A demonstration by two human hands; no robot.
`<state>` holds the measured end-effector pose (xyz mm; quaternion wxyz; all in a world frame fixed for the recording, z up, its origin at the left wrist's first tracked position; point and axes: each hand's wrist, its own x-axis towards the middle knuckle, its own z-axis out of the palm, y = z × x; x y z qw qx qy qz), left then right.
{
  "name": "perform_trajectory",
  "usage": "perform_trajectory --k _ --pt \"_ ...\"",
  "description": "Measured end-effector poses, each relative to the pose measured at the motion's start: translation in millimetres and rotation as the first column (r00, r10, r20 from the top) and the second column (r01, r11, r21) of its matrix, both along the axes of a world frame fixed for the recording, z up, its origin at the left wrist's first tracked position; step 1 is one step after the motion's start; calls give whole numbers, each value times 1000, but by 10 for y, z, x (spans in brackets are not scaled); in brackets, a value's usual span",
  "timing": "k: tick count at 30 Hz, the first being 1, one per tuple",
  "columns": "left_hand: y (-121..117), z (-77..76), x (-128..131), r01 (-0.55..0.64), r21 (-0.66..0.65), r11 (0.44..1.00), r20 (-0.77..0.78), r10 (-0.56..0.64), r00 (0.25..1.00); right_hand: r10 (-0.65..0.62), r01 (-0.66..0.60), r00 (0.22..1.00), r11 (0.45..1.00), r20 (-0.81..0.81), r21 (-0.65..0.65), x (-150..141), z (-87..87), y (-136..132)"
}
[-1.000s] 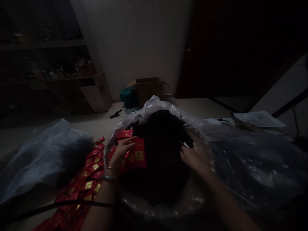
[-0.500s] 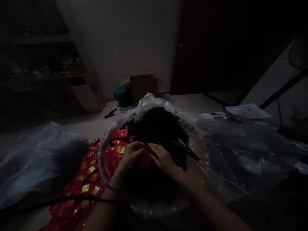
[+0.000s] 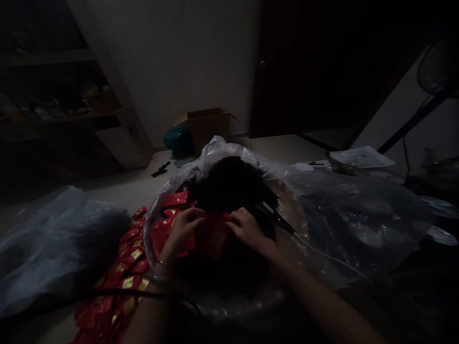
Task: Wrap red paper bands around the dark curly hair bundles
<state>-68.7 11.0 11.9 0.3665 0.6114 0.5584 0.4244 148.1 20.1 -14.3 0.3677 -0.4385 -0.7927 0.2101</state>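
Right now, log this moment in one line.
left hand: near flat red packet; right hand: at packet's upper-right corner; slim black tool with white cord: unheld, tip over loose black heap

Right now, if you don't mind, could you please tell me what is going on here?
In dim light, someone is handling a red packet at a dark heap in a plastic-lined tub. The right hand pinches its far right corner; the left hand is at the other side, its grip hard to make out. A black tool with a white cord lies to their right. More red packets lie inside the tub's left, with a pile outside.
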Motion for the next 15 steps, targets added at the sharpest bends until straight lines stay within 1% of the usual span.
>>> perform_trajectory --k 1,3,4,5,6,7,8,9,10,11,12,13,14,15 --pt "24 2 -73 -88 9 996 -33 88 996 -42 42 999 997 -1 -70 33 36 24" --pt "59 7 -157 -255 76 964 -86 261 961 -96 98 995 980 17 -172 88 107 60" --pt "65 9 -158 -293 95 952 -72 300 951 -106 108 994 974 20 -199 105 136 66" --pt "62 10 -129 -295 83 952 -39 299 953 -107 107 994 972 12 -210 113 160 62" --pt "50 6 -75 -243 23 970 20 243 970 -100 96 995 973 -8 -210 111 177 49" --pt "29 -1 -1 -156 -69 985 105 162 981 -86 77 996 977 -37 -200 101 188 28" --pt "1 -13 84 -3 -211 977 199 46 979 -67 53 995 983 -71 -176 85 192 1" --pt "-30 -28 172 167 -342 925 299 -61 952 -41 26 994 990 -105 -136 66 192 -30" --pt "-62 -46 256 285 -416 864 390 -114 914 -7 -4 992 997 -130 -83 48 189 -59" --pt "-92 -65 328 368 -463 806 449 -145 882 32 -35 989 999 -143 -24 33 183 -86" --pt "-116 -82 384 403 -476 782 474 -158 866 72 -67 987 997 -144 37 22 176 -106" --pt "-135 -96 422 398 -484 780 470 -151 869 107 -95 985 991 -136 92 17 169 -120" --pt "-146 -106 442 383 -482 788 460 -145 876 131 -114 984 984 -124 136 16 160 -126" --pt "-151 -110 447 350 -466 812 439 -131 889 143 -123 983 979 -114 166 19 152 -125"
